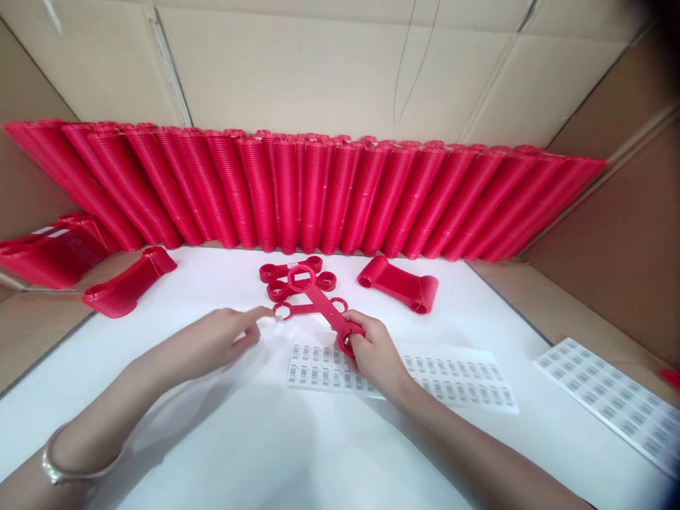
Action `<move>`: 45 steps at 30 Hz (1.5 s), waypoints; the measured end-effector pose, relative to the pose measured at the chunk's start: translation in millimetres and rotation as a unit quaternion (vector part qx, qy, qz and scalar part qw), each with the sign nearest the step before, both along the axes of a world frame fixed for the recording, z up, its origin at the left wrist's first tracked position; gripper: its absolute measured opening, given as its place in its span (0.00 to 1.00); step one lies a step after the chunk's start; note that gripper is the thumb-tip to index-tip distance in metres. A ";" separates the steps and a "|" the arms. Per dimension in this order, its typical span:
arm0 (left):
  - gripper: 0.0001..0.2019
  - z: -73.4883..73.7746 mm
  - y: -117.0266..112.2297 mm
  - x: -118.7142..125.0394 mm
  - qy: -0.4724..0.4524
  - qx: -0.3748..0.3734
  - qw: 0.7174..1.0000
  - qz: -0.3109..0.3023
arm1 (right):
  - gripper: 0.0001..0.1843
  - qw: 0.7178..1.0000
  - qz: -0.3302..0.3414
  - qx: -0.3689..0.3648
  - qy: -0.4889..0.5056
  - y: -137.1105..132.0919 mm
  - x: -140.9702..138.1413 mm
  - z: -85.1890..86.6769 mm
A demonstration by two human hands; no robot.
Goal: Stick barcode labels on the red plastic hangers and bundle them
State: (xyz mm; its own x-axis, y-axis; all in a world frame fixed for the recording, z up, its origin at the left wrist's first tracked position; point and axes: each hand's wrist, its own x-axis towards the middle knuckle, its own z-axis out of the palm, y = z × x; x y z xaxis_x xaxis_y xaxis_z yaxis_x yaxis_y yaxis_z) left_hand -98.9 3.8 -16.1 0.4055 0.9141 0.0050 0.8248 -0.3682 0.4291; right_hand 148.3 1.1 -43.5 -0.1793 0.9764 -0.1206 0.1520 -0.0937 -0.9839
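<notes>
My right hand (375,354) is closed around one ring end of a red plastic double-ring wrench (325,306), held tilted above the table with its other ring up and to the left. My left hand (228,336) has its index finger stretched out, the tip at the left ring of a flat red double-ring piece (305,309) on the table. A small whitish spot shows at that fingertip; I cannot tell what it is. Behind lie more red double-ring pieces (287,268), some with white labels. Under my right hand lies a sheet of barcode labels (451,375).
A long row of tall red stacks (319,191) leans against the cardboard wall (319,71). Banded red bundles lie at left (130,283) and right (401,283). Another label sheet (610,397) is at the right of the white tabletop (239,453). A further red stack (58,248) sits far left.
</notes>
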 end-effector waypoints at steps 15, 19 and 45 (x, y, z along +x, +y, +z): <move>0.12 6.0 -0.1 26.3 -0.416 -0.172 0.892 0.039 | 0.12 1.000 0.011 -0.004 0.003 -1.2 -1.6 -2.6; 0.13 2.1 -2.7 28.8 -0.432 -0.198 0.879 0.022 | 0.11 1.000 0.014 0.000 0.008 -0.7 -1.3 -4.5; 0.18 -5.8 -4.4 37.3 -0.470 -0.258 0.844 0.029 | 0.11 1.000 0.010 0.001 0.005 0.5 -1.4 -8.2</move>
State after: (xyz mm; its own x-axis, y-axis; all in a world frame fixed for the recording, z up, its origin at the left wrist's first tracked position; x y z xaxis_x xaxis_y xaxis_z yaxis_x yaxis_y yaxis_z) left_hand -61.6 -0.7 -21.9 0.3986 0.9111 -0.1052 0.0416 0.0966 0.9945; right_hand 146.9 1.6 -51.8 -0.1998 0.9728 -0.1169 0.1440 -0.0889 -0.9856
